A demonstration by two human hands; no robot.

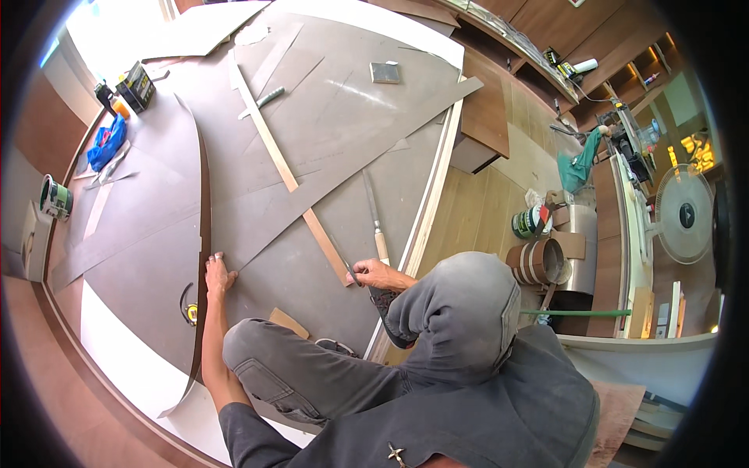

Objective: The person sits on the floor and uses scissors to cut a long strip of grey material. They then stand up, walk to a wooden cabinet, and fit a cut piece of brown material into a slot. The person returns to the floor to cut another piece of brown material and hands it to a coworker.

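My left hand (219, 274) lies with its thumb apart from its fingers, beside the raised edge of a thin, curved brown sheet (204, 210). Between the fingers of my right hand (376, 274) is a slim dark tool (353, 272) whose kind I cannot make out. That hand is low over the near end of a narrow wooden strip (324, 238). Across this strip runs a long grey-brown strip (343, 181). A file with a wooden handle (381, 244) lies just beyond my right hand. A tape measure (191, 313) is left of my left forearm.
My bent knee (472, 300) is close to the right of my right hand. Farther off on the large brown surface (328, 101) are a dark-handled knife (269, 99) and a small dark block (385, 72). A fan (684, 212), buckets and wood pieces stand at the right.
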